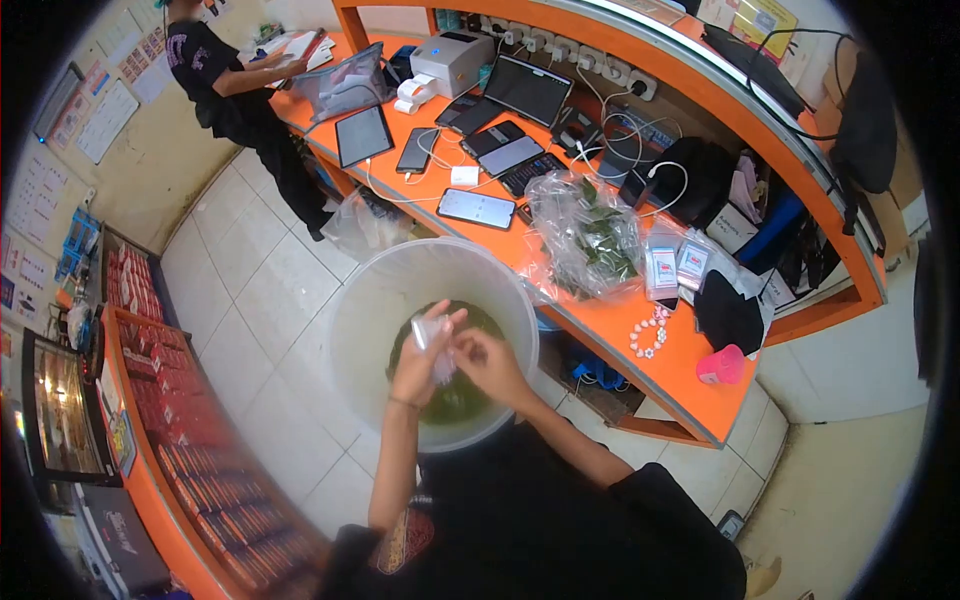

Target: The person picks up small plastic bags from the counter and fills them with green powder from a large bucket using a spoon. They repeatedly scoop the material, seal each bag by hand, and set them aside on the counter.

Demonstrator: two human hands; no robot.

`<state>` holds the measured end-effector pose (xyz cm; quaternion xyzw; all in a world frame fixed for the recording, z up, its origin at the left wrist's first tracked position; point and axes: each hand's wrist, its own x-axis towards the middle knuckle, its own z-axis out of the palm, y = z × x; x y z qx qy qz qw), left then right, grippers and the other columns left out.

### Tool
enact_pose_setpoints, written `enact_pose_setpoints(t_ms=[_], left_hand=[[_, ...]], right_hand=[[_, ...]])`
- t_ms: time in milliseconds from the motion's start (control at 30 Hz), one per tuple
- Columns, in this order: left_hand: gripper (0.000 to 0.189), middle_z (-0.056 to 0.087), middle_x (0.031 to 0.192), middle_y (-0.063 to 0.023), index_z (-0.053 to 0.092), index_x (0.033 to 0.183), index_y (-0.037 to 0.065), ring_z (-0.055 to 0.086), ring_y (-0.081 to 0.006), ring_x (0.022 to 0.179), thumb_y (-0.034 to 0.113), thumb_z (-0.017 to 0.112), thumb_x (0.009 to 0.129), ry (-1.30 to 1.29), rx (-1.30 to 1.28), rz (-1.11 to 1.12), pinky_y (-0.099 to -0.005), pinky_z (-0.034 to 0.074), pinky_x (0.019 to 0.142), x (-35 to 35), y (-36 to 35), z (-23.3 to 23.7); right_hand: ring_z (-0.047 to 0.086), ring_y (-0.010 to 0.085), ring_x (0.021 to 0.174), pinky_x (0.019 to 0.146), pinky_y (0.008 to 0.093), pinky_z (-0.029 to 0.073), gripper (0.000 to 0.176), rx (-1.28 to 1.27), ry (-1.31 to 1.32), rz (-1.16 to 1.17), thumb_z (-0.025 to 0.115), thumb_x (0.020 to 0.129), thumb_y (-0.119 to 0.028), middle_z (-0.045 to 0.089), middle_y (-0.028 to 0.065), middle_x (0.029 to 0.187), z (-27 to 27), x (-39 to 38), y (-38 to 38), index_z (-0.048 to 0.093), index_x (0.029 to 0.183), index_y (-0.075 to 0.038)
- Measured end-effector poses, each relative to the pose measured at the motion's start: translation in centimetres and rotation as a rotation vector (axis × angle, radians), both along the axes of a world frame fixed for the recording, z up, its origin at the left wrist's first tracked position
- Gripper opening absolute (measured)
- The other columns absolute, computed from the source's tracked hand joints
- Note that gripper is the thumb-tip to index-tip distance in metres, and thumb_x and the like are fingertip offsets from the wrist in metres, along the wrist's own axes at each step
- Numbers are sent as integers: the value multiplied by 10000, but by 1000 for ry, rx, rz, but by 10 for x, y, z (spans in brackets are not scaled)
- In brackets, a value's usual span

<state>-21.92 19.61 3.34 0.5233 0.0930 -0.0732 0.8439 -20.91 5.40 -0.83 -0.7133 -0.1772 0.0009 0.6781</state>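
Note:
Above a large translucent white bucket (352, 310), both my hands are close together. In my left hand (418, 365) is a small clear plastic bag (443, 368), whitish and crumpled, its upper end showing between thumb and fingers. My right hand (487, 368) is closed, with the fingertips pinched at the bag's right side. What the bag contains is too small to tell. Green liquid (460, 405) lies at the bottom of the bucket, below my hands.
On the orange counter (640, 350) are a plastic bag of green leaves (595, 235), phones, a tablet (364, 136), a laptop (530, 88), a label printer (452, 62) and a pink cup (722, 365). Another person (235, 90) stands at its far end. Shelves of red packets (165, 375) stand left.

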Motion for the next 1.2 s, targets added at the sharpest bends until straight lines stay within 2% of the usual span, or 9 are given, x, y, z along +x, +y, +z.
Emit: enact_pose_setpoints(t_ms=[267,400,467,533,633,733,967,1033,1200], left_hand=[[628,588,1270,-162,355,1448,44,606,-201,1100,31,607,873,33,-139,9,-341,514,937,-22,13,-9],[390,670,1019,-123,518,1294,21,643,-207,959,39,566,907,85,234,137,-341,523,885,-23,20,-34],[344,668,1019,-130,534,1260,-5,650,-188,865,101,572,935,-228,834,573,-319,518,796,-20,18,-42],[264,671,966,-56,605,1191,26,584,-89,766,126,604,946,-353,978,695,-231,471,668,-19,15,-30],[213,714,845,-95,725,949,33,647,-141,757,234,692,887,-180,840,332,-290,504,727,-26,2,-7],[213,711,828,-109,724,965,38,650,-130,746,232,700,880,-121,797,195,-285,505,709,-27,3,-11],[196,700,836,-141,717,919,28,675,-197,726,216,707,865,-207,926,216,-306,514,703,-30,4,-14],[191,697,852,-148,713,905,26,679,-243,732,211,714,858,-269,978,187,-318,515,708,-33,4,-12],[173,643,736,-62,650,910,-4,561,-89,669,167,679,901,-299,910,120,-269,470,624,-40,6,-21]], right_hand=[[480,30,644,565,219,386,148,82,273,81,609,932,-95,563,-31,701,8,2,-8,671,991,25],[487,26,671,589,211,388,139,63,315,-34,608,932,-92,574,-27,711,16,1,-10,665,940,35],[483,25,654,572,210,382,132,57,284,-54,621,928,-99,575,-29,702,4,3,-10,668,922,23],[476,25,638,552,212,373,132,2,183,-102,643,921,-114,572,-30,687,3,4,-8,673,921,15],[464,24,621,536,213,365,132,42,187,-58,661,913,-121,562,-33,671,8,1,-3,676,916,10],[457,22,608,526,214,361,126,19,179,-59,663,912,-116,550,-33,659,6,2,-3,671,924,10],[466,40,565,500,232,363,146,30,60,-80,681,897,-136,566,2,639,9,-1,1,647,898,5],[592,62,709,627,247,466,156,-225,99,31,638,927,-149,653,52,732,13,-4,-2,657,921,6],[537,164,533,515,313,413,174,-139,16,47,642,893,-163,596,114,670,-3,-2,-1,620,862,7]])
